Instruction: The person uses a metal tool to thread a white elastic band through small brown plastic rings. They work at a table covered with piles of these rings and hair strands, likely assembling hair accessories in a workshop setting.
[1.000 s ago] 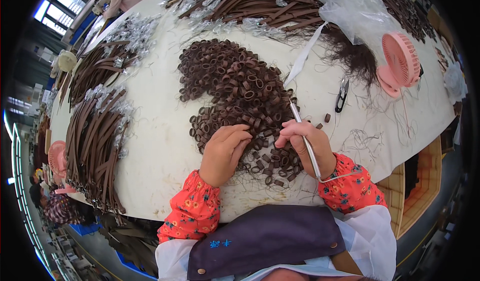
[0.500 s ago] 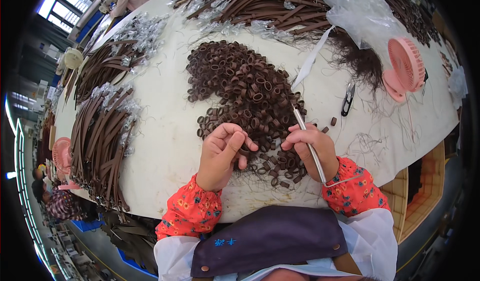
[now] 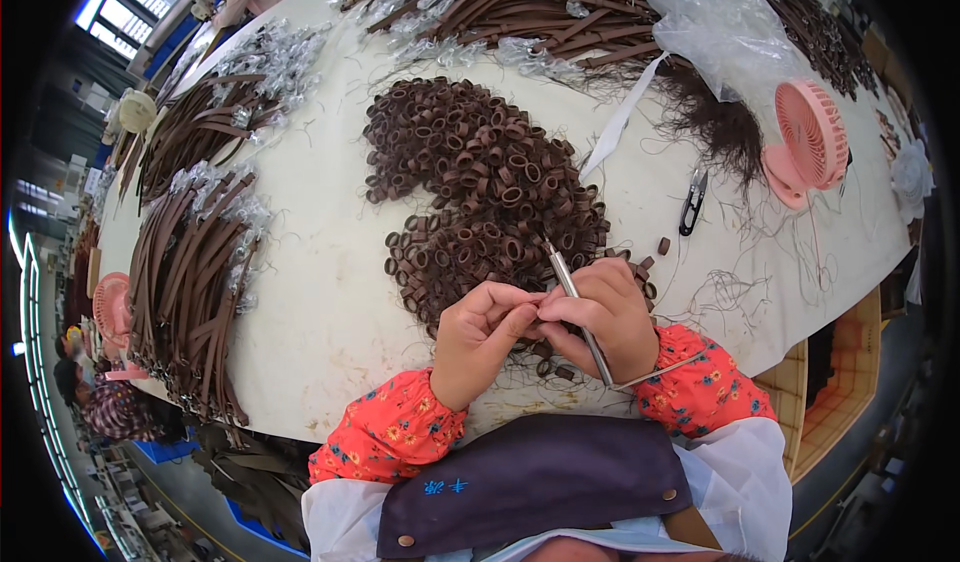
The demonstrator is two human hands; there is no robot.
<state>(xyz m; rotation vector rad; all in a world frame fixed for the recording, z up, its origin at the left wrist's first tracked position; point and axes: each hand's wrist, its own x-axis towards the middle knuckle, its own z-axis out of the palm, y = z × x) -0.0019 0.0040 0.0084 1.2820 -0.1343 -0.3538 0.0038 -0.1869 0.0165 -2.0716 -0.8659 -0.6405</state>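
Observation:
Both hands meet at the near edge of a heaped pile of small brown strap loops (image 3: 480, 177). My left hand (image 3: 485, 342) is pinched closed, its fingertips touching those of my right; what it holds is hidden between them. My right hand (image 3: 605, 317) is closed around a slim silver pen-like metal tool (image 3: 566, 280). The tool's narrow tip points away over the loops, and a thin bent wire extends from its rear end by my right sleeve. A few loops lie loose around and beneath the hands.
Black thread snips (image 3: 692, 202) and a pink fan (image 3: 808, 142) stand right of the pile. Brown straps with clear plastic wrapping lie in bundles at left (image 3: 185, 282) and at the back (image 3: 520, 7). A white strip (image 3: 622, 117) and loose threads lie on the pale table (image 3: 310, 262).
My hands have come together: the left moved right and slightly nearer, the right moved left with the silver tool. The fingertips now touch where they were apart before.

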